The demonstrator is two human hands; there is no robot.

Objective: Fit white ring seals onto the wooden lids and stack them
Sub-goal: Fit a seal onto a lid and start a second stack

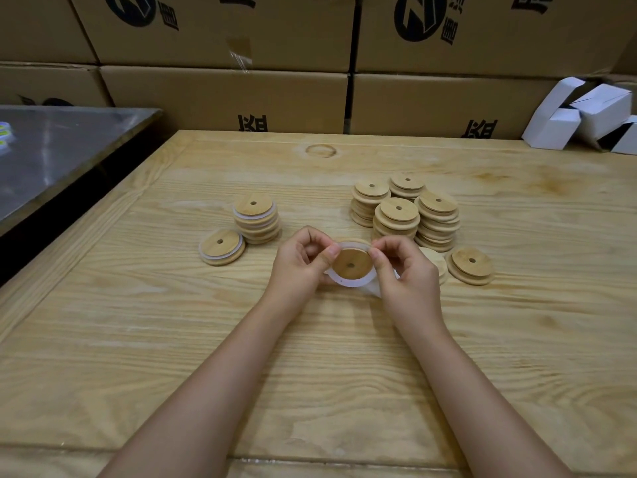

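Both hands — left hand (pixel 299 262), right hand (pixel 401 267) — pinch the wooden lid (pixel 351 263) between them.

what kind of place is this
Likely a packing workshop or stockroom: printed cardboard cartons stacked behind, white boxes at right, and piles of wooden lids on the worktable.

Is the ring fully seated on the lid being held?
Not fully: the white ring bulges loose below the held lid.

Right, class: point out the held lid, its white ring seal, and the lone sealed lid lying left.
held lid (pixel 359 259): head view, wooden face.
white ring seal (pixel 347 282): head view, lower arc.
lone sealed lid (pixel 228 240): head view, top face.
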